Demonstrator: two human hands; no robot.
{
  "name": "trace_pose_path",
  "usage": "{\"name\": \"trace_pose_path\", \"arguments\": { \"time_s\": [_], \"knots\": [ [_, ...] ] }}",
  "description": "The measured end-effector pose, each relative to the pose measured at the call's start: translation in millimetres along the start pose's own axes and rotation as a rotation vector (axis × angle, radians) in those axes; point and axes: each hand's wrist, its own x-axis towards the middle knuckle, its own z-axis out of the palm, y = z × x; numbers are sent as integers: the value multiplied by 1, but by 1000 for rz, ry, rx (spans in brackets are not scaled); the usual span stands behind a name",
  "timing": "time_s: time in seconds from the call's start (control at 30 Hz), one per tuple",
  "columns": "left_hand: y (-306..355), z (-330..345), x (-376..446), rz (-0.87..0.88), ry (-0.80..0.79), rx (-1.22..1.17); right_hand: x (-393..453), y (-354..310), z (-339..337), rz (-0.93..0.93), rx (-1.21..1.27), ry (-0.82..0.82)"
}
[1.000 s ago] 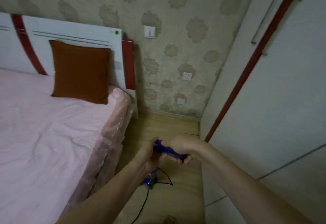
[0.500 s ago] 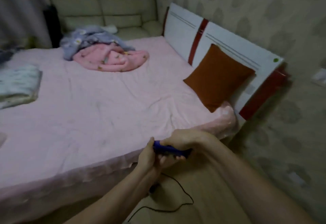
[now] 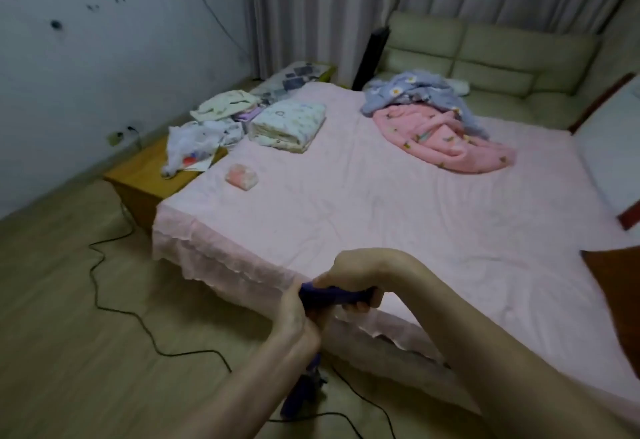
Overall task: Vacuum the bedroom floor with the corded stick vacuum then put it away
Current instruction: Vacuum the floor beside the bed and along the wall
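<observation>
While both hands are on the dark blue plastic handle of the corded stick vacuum (image 3: 334, 295), the job is to steer the machine along the wooden plank floor (image 3: 69, 334) beside the pink-sheeted bed (image 3: 381, 213). The right hand (image 3: 356, 276) is wrapped over the handle from above, fingers curled under it; the left hand (image 3: 294, 317) grips its near end, thumb up against the plastic. The vacuum's purple body (image 3: 301, 393) hangs below the hands, low by the bed's frilled skirt (image 3: 242, 265); its floor head is hidden, so I cannot tell whether it is flat on the boards.

To do this pass well, I would keep the strokes parallel to the bed edge and hold the nozzle clear of the loose skirt, which looks light enough to be sucked in. The thin black power cord (image 3: 149, 334) snakes over the floor to the left and also loops close under the vacuum, so it probably needs flicking aside before rolling that way. The light wooden bedside table (image 3: 138, 179) marks the far corner to work toward.
</observation>
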Motion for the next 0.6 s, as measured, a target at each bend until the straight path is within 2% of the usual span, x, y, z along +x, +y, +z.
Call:
{"name": "trace_pose_path", "arguments": {
  "time_s": [0.2,0.3,0.5,0.6],
  "knots": [
    [88,-60,2,136,8,-119,35,-109,21,-104,-138,-34],
    [131,-91,11,211,73,-137,47,-160,41,-157,-217,32],
    [203,-147,15,312,150,-216,71,-238,75,-217,-104,-44],
    [232,-166,15,332,192,-244,88,-270,81,-301,-157,5]
  ]
}}
